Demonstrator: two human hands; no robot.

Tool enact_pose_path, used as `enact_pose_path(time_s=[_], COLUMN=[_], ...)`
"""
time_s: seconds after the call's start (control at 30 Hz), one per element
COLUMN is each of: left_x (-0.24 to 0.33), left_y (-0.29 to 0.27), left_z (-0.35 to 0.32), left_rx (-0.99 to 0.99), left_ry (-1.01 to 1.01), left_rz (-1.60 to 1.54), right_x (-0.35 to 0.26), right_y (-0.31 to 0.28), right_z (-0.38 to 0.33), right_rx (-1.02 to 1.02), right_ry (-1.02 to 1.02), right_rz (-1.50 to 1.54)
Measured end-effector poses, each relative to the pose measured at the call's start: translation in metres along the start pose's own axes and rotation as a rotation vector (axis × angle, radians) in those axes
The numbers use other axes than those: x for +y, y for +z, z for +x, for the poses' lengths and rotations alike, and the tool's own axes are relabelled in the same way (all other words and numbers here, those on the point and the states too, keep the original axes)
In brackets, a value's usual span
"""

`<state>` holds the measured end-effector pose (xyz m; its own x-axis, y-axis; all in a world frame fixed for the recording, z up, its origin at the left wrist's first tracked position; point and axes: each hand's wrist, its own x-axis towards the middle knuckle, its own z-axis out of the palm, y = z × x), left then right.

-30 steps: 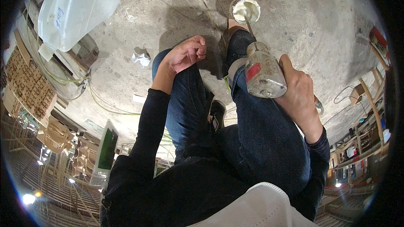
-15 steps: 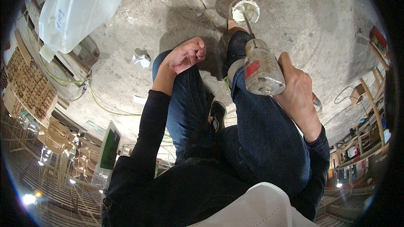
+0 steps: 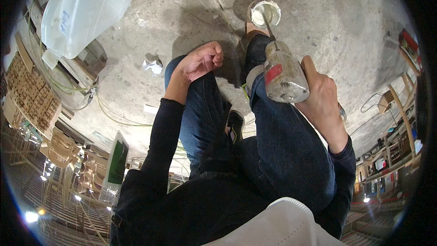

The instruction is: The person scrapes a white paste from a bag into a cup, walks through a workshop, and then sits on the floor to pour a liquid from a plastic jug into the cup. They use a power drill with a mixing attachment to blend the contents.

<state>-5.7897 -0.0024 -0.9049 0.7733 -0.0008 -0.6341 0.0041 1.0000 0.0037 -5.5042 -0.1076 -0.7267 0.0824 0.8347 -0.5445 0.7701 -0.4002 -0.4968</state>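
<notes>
My right hand (image 3: pixel 321 95) is wrapped round a worn grey power drill (image 3: pixel 287 75) with a red patch on its side. A thin metal rod (image 3: pixel 269 29) runs from the drill down into a small round tub (image 3: pixel 274 9), whose inside is coated with cream-white paste. The tub stands on the floor just beyond my dark right shoe (image 3: pixel 257 50). Over my left knee, my left hand (image 3: pixel 202 60) is closed in a loose fist, with nothing visible in it. The fingers of my right hand are mostly hidden behind the drill.
Stained concrete floor (image 3: pixel 337 13) lies around my feet. A large translucent plastic sheet or bag (image 3: pixel 86 13) hangs at the upper left. Crumpled foil (image 3: pixel 153 64) and a thin yellow-green hose (image 3: pixel 118 117) lie to the left. Stacked wooden pieces (image 3: pixel 34 91) stand farther left; wooden shelving (image 3: pixel 403 114) is at right.
The drill body has shifted very slightly in my right hand, with its rod still in the tub. My left hand has barely moved.
</notes>
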Motion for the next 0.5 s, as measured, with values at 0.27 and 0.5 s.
enact_pose_path(time_s=[0.27, 0.5], left_x=[0.0012, 0.0013], left_y=[0.0024, 0.0066], left_z=[-0.0012, -0.0022], left_rx=[-0.007, 0.026], left_ry=[0.004, 0.001], left_rz=[0.015, 0.037], right_x=[-0.0024, -0.0021], right_y=[0.0010, -0.0007], right_z=[0.0040, 0.0055], right_rx=[0.006, 0.000], right_ry=[-0.001, 0.019], right_rz=[0.029, 0.056])
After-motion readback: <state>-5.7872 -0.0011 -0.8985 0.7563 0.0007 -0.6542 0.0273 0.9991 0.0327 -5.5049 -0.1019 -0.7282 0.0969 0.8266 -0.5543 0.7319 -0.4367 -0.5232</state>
